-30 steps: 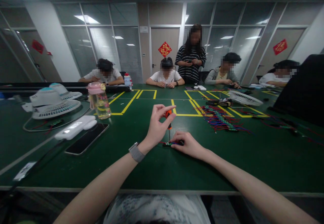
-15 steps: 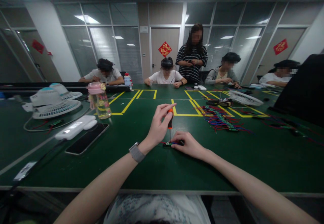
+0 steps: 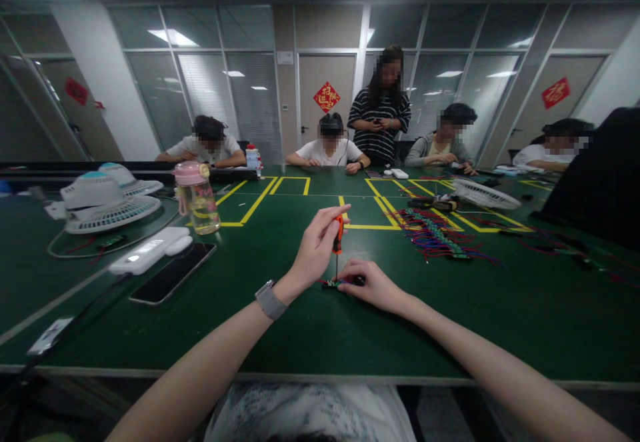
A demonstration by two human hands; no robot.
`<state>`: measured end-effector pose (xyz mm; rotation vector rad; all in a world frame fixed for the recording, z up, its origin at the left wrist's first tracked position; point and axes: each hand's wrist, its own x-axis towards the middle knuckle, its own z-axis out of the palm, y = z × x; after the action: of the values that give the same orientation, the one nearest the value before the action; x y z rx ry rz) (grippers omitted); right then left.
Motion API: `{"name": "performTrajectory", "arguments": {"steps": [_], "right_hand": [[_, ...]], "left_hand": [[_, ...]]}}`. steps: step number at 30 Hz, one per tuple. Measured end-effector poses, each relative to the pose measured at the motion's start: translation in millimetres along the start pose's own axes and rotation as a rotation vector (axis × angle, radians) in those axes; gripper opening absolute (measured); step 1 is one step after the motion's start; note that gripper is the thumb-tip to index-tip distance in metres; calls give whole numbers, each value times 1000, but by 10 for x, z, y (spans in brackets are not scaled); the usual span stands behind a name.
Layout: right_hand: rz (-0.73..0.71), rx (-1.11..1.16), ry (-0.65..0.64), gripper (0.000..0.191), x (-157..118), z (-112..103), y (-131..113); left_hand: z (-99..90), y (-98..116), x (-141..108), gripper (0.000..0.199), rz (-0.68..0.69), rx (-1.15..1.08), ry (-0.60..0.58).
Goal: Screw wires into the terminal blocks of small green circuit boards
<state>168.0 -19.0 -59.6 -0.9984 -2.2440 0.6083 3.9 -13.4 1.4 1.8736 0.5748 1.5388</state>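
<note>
Under the left hand (image 3: 317,245), gripping a screwdriver (image 3: 337,243), lies a circuit board (image 3: 329,285) pinched by the right hand (image 3: 371,283).

Two hands (image 3: 316,247) are sharing one screwdriver (image 3: 337,243), one board (image 3: 330,285)

Beyond the worktop (image 3: 300,345), four co-workers (image 3: 326,153) are sitting and one is standing. Three red signs (image 3: 327,97) are hanging. At left, two white fans (image 3: 113,205), two bottles (image 3: 199,205) and one phone (image 3: 173,274) are resting. Wired boards (image 3: 441,235) are lying too tightly for counting.

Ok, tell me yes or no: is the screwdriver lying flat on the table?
No, the screwdriver is nearly upright, its shaft pointing down at the small circuit board.
</note>
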Motion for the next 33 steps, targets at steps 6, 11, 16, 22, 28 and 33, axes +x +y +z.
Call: {"name": "performTrajectory", "arguments": {"steps": [6,11,16,22,28,33], "right_hand": [[39,36,10,14,-1,15,-4],[53,39,11,13,4,18,-17],[43,15,8,14,10,16,-17],[44,14,5,14,7,12,-10],[60,54,3,14,10,13,-3],[47,30,11,14,10,21,13]], "left_hand": [[15,-11,-9,30,-22,0,27],[-1,20,-8,28,20,106,53],[7,17,-7,32,-33,-39,3],[-4,-1,-15,25,28,115,63],[-3,-13,-7,30,-11,-5,56],[-6,-3,-8,25,35,111,97]]}}
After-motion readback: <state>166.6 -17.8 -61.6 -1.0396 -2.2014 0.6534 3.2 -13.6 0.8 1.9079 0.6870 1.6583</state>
